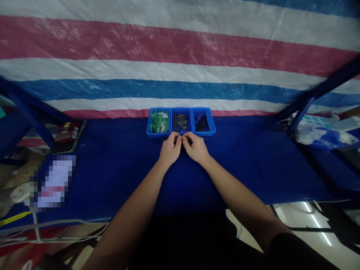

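Three blue bins stand side by side at the back of the blue table. Green-looking packets fill the left bin, small metal pins or screws lie in the middle one, and dark pieces lie in the right bin. Just in front of the middle bin, my left hand and my right hand meet at the fingertips. Both hands are closed in a pinch. Whatever is between the fingers is too small and hidden to make out.
The blue table has a dark red box at its left end and a blurred sheet nearer. A white and blue plastic bag sits far right. Blue metal posts rise at both sides, before a striped tarp.
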The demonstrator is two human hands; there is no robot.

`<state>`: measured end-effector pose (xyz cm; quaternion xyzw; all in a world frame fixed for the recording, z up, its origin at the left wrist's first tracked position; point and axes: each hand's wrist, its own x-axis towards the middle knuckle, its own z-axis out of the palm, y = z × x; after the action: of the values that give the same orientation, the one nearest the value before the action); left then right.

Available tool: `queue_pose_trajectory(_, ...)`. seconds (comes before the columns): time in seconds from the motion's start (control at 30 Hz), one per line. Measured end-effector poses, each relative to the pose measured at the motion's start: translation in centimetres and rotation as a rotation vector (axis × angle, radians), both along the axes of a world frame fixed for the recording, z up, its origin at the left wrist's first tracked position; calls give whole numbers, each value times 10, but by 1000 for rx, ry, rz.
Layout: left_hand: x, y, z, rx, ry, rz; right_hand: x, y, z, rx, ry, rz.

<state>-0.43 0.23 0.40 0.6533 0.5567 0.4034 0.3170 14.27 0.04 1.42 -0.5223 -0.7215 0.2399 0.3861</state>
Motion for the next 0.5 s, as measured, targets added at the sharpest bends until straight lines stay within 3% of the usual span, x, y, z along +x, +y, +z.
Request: queue_pose_trajectory(0.5, -1, 0, 0, -2, 30, 1, 0, 1, -1, -15, -1, 8)
